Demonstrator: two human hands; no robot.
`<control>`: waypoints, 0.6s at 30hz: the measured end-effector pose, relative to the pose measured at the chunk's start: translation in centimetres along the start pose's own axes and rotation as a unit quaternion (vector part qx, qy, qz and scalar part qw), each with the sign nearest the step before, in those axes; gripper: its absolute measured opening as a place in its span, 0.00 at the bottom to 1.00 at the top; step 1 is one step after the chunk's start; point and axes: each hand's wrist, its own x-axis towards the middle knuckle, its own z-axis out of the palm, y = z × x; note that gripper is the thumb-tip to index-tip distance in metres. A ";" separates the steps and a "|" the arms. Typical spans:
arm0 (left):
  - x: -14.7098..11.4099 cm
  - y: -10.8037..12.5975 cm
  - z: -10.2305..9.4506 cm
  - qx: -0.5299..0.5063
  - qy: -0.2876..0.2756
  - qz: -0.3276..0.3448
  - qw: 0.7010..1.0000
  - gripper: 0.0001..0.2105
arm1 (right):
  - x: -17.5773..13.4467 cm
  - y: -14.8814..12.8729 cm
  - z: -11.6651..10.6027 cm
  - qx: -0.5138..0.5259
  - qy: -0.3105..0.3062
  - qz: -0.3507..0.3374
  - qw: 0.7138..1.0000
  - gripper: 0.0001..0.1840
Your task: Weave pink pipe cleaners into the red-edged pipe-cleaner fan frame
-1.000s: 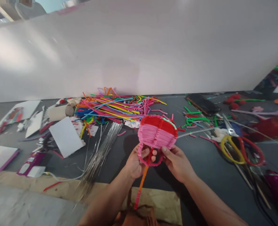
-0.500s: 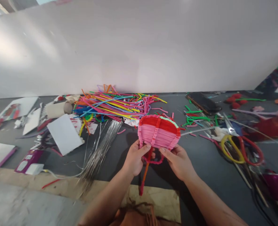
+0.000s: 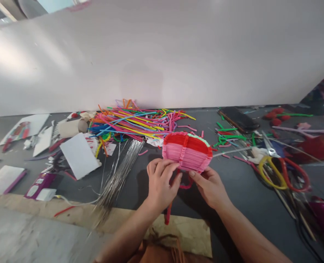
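A craft piece made of pipe cleaners [image 3: 196,155] is held up in front of me, with pink rows below, a red band above and pale green along part of the top rim. A red-orange stem [image 3: 168,213] hangs beneath it, beside a pink loop. My right hand [image 3: 213,186] grips the lower right edge, thumb in front. At the lower left edge, my left hand [image 3: 162,182] has its fingers curled over the front and its thumb lower, by the stem; its fingers partly hide the spot it pinches.
Loose coloured pipe cleaners [image 3: 131,120] are heaped at the back, with a bundle of thin wires [image 3: 123,173] before them. Scissors [image 3: 271,162] with yellow and red handles lie to the right, near a dark phone [image 3: 238,119]. A white card [image 3: 79,156] lies left.
My left hand has shifted its grip, its fingers moving from behind the piece to over its lower front edge. My right hand keeps hold. The view has shifted slightly.
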 end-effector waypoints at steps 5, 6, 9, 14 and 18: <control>-0.1 0.7 0.2 0.072 -0.014 0.029 0.997 0.02 | -0.1 -0.4 0.3 0.025 -0.014 0.010 1.000 0.15; 0.0 0.8 0.1 0.068 -0.019 0.032 0.997 0.02 | -0.1 -0.4 0.3 0.032 -0.017 0.012 0.999 0.15; 0.2 0.9 -0.2 0.050 -0.035 0.023 0.998 0.03 | -0.1 -0.5 0.4 0.053 -0.022 0.024 0.998 0.14; 0.4 0.9 -0.6 0.041 -0.071 0.021 0.996 0.03 | 0.0 -0.6 0.4 0.066 -0.016 0.033 0.997 0.14; 0.4 0.9 -0.5 0.032 -0.076 -0.019 0.996 0.06 | 0.1 -0.5 0.3 0.046 -0.012 0.015 0.999 0.14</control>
